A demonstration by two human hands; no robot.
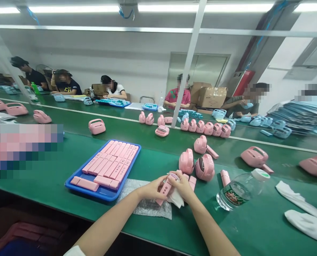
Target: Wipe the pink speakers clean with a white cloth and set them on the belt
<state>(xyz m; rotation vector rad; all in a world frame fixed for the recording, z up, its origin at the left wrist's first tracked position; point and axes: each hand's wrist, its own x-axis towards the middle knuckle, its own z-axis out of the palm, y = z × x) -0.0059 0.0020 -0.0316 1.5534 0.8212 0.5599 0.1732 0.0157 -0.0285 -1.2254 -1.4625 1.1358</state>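
In the head view I see my left hand (pixel 154 188) closed around a slim, pink, rectangular plastic bar (pixel 165 190) with dark markings, and my right hand (pixel 184 185) pinching its upper end together with a crumpled white cloth (pixel 177 199). I have the bar above a crinkled clear plastic sheet (pixel 154 211), between a shallow blue plastic tray (pixel 103 195) of similar bars and a clear bottle with a green label (pixel 234 193).
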